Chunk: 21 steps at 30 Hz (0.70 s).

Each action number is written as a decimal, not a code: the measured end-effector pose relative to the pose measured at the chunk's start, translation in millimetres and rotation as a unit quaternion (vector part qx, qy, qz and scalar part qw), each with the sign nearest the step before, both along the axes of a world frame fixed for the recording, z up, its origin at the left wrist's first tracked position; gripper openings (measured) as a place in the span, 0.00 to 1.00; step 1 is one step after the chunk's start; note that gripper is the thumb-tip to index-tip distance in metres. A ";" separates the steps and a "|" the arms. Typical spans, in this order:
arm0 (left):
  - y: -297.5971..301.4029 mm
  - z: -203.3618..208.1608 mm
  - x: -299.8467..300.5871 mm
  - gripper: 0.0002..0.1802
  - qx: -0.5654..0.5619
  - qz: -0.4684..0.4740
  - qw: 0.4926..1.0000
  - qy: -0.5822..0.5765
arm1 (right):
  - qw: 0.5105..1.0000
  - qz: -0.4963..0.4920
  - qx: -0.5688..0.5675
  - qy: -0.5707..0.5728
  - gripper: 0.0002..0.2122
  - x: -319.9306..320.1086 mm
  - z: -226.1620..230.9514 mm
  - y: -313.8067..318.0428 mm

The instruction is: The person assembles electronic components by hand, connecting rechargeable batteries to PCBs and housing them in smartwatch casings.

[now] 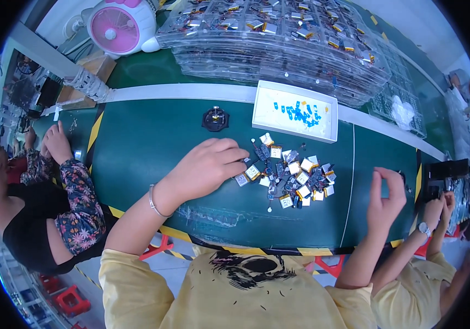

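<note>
My left hand (pixel 207 167), with a metal bangle at its wrist, reaches to the left edge of a pile of small parts (pixel 300 175). These are silver pouch batteries with yellow tape, mixed with small dark pieces and thin wires. Its fingers are curled together beside a dark piece; what they pinch, if anything, is hidden. Over the right side of the bench, my right hand (pixel 386 197) is raised, apart from the pile. Thumb and index finger bend toward each other at the tips, and anything between them is too small to make out.
A white box (pixel 257 118) with small blue pieces lies behind the pile, left of it a black fixture (pixel 215 119). Stacked clear trays (pixel 279 71) and a pink-and-white fan (pixel 115 30) stand farther back. Co-workers sit at left and right; a co-worker's hand (pixel 57 142) is at left.
</note>
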<state>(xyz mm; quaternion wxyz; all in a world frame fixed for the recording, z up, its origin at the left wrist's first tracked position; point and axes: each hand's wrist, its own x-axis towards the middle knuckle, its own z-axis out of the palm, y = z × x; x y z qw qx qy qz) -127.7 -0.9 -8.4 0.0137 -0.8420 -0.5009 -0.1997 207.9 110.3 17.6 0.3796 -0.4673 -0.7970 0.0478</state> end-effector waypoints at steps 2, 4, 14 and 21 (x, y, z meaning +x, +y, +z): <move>0.8 -9.3 3.1 0.10 -0.027 -0.005 0.998 -0.048 | 0.999 0.047 -0.011 -0.005 0.02 -22.5 5.0 -8.8; 5.6 -7.0 1.0 0.10 -0.039 -0.003 0.998 -0.043 | 0.992 0.125 -0.026 -0.010 0.04 -40.6 5.4 -14.5; 6.6 23.9 -3.7 0.04 -0.113 0.087 0.981 -0.133 | 0.951 0.293 -0.098 0.009 0.06 -75.8 12.0 -25.6; 10.8 47.5 39.4 0.04 -0.260 0.108 0.847 -0.451 | 0.874 0.306 -0.340 0.166 0.08 -107.3 19.6 -26.5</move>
